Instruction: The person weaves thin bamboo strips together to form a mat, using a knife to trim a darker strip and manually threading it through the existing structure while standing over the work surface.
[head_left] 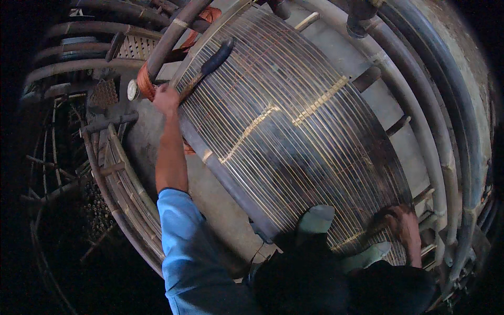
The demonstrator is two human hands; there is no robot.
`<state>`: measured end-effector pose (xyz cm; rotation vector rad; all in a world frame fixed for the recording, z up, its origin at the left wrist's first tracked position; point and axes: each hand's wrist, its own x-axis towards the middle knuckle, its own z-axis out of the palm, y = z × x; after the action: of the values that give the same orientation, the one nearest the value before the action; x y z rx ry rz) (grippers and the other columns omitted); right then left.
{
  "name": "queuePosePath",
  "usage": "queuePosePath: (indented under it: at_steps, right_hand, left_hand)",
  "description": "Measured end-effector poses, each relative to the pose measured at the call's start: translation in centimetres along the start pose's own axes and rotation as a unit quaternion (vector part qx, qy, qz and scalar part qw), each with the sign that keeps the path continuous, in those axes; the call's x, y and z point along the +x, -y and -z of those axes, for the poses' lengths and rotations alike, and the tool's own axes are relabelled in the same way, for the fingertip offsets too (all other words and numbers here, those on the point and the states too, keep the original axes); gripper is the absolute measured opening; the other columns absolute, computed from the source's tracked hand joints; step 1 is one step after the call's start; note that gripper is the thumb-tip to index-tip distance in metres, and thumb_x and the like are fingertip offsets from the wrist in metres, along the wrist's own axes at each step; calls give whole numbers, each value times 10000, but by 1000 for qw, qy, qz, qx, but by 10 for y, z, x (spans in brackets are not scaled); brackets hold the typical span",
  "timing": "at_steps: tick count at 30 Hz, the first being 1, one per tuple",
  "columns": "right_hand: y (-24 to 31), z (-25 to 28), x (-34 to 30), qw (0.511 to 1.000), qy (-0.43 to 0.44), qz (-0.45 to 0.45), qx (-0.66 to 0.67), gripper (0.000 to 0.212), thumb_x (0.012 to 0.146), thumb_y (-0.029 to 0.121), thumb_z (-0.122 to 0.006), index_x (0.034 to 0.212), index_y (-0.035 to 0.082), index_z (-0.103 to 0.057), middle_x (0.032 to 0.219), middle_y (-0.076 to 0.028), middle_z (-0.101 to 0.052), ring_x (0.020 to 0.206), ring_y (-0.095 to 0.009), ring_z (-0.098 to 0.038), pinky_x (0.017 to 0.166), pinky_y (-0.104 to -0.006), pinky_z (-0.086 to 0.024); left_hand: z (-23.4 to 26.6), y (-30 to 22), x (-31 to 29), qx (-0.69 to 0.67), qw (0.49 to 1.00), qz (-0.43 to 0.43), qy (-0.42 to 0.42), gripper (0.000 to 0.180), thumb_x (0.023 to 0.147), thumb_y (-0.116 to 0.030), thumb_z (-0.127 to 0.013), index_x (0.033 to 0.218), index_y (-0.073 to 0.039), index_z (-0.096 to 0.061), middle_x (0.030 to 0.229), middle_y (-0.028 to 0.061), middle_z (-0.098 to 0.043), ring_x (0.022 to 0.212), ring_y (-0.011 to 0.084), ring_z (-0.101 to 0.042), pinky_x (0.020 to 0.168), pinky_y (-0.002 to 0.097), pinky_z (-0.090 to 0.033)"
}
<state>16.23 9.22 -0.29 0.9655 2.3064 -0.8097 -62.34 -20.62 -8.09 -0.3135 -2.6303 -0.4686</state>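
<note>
Left hand (167, 100), 10 o'clock: fingers curled beside curved dark-handled tool (208, 66), handle toward 1 o'clock; cannot tell if gripped. Brown bamboo-slat platform (294, 142), centre: slats run 11–5 o'clock. Right hand (403, 226), 4 o'clock: partly curled at platform's edge; grip unclear.

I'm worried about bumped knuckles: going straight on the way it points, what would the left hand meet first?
The left hand would probably meet the brown pole near its orange binding, though depth is unclear.
</note>
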Motion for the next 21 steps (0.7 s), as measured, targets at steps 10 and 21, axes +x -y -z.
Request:
queuePosePath:
  at_steps: [10,21]
  right_hand:
    - [5,21,-1,999,33,-18,-1,256,843,165,-694,1076,59,-699,1000,-193,-687,1010,-402,-635,884,-469,-504]
    - [39,108,17,990,16,27,-137,252,837,187,-703,1055,63,-684,1046,-172,-646,1009,-397,-614,900,-482,-487]
  left_hand:
    - [31,32,11,-361,855,311,204,545,858,59,-529,1375,-9,-371,962,148,-592,668,222,-607,546,300,-532]
    - [123,-2,23,-21,943,-106,314,512,811,-308,-778,1209,-21,-634,889,97,-687,778,192,-675,744,310,-533]
